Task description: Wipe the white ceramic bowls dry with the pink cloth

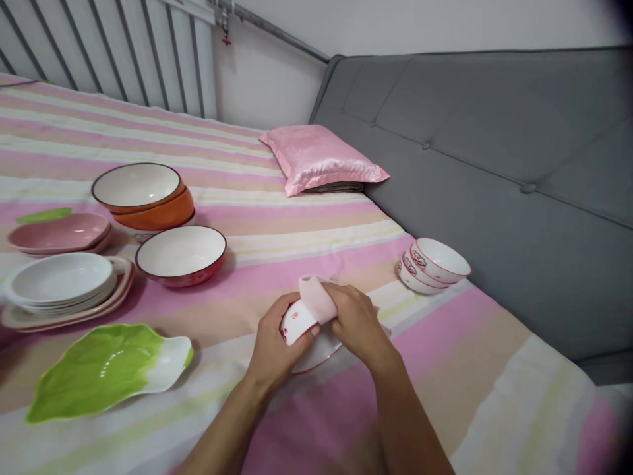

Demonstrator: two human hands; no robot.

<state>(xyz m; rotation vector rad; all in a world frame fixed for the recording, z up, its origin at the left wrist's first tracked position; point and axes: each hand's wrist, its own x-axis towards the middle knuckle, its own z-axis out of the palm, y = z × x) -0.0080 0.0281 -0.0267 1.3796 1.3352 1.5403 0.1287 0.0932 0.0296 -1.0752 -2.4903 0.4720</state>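
My left hand (271, 343) is closed on the rim of a small white bowl (298, 319) with red print and a red edge, which is tipped on its side. In my right hand (357, 322) is a pale pink cloth (316, 300), folded over the bowl's upper edge and pressed against it. Beneath both hands, a white dish (324, 348) with a red rim rests on the striped bedsheet, mostly hidden. To the right, a stack of similar white bowls (435, 264) stands by the headboard.
Leftward are a green leaf-shaped dish (99, 369), a red bowl (182, 256), stacked orange bowls (153, 204), white plates (62, 277) on a red-edged tray, and pink dishes (59, 232). A pink pillow (321, 158) lies by the grey headboard (469, 138).
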